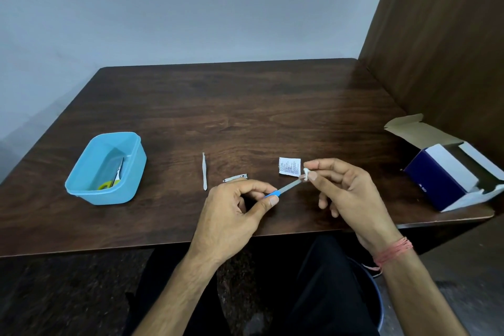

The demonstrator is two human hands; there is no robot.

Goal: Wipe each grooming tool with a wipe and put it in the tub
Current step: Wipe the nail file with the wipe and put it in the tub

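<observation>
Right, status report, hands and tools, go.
Left hand holds nail file by blue handle. Right hand pinches wipe on its tip. Scissors in tub; tweezers, clippers waiting. Nothing blocking.

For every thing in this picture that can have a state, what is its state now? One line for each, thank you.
Tub: open, scissors inside.
Scissors: in the tub.
File: held off the table by both hands.
Wipe: crumpled, pinched on the file's tip.
Tweezers: lying on the table.
Clipper: lying on the table.
Sachet: lying flat.
Box: flaps open.
Left hand: gripping the file's handle.
Right hand: pinching the wipe.
</observation>
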